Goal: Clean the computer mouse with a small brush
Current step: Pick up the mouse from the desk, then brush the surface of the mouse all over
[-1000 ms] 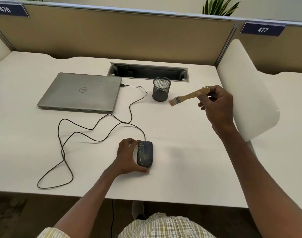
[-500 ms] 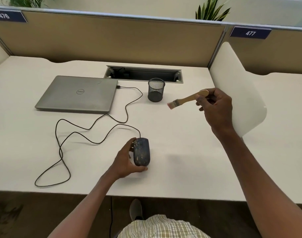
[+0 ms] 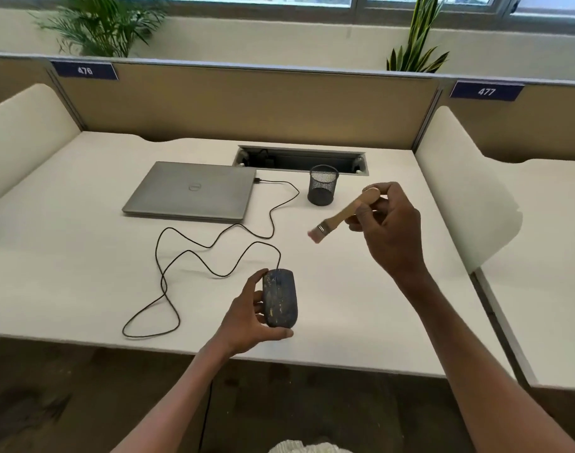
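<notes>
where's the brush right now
In the head view, the brush is held in the right hand above the desk, right of centre, bristles angled down-left, just in front of the mesh pen cup.

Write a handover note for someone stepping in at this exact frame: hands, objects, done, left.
Left hand: gripping the dirty mouse by its sides, near the desk's front edge.
Right hand: holding the brush in the air, bristles pointing down-left, clear of the mouse.
Mouse cable runs to the closed laptop.
Done: both items in hand.
Left: all brushing; specks cover the mouse.
</notes>
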`<state>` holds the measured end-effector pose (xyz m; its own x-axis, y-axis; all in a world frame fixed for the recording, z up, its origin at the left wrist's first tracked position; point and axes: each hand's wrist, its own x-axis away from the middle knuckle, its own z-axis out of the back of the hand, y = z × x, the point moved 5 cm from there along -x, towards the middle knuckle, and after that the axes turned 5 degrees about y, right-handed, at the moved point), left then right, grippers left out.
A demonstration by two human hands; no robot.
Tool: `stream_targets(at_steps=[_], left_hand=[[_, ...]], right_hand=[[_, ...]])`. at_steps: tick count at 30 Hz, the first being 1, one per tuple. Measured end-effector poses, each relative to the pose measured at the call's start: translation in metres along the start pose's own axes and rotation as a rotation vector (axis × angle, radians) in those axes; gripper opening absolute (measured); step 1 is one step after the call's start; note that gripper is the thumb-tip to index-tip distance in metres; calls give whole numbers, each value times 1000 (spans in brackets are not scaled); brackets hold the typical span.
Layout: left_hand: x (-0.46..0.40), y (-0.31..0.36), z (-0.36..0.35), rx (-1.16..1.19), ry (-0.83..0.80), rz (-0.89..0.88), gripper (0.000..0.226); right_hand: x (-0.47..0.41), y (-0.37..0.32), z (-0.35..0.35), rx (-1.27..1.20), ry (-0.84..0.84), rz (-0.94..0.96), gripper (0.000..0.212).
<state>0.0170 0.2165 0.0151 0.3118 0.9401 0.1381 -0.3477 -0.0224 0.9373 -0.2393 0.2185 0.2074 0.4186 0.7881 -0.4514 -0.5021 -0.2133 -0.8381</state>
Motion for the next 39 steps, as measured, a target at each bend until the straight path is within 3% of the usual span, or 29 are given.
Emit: stream_targets(at_steps=[6, 17, 23, 34, 39], left_hand=[[32, -15, 43, -3, -72, -78, 124], [123, -54, 124, -2, -328, -147, 124], [162, -60, 132, -24, -350, -163, 126], [191, -58, 98, 8, -250, -127, 134], [197, -61, 87, -3, -210, -107, 137]], right_hand=[[70, -34, -48, 97, 51, -60, 30], [188, -111, -127, 291, 143, -231, 34], [226, -126, -136, 329, 128, -310, 37], [245, -127, -107, 515, 15, -247, 43], [242, -130, -87, 522, 58, -185, 44]])
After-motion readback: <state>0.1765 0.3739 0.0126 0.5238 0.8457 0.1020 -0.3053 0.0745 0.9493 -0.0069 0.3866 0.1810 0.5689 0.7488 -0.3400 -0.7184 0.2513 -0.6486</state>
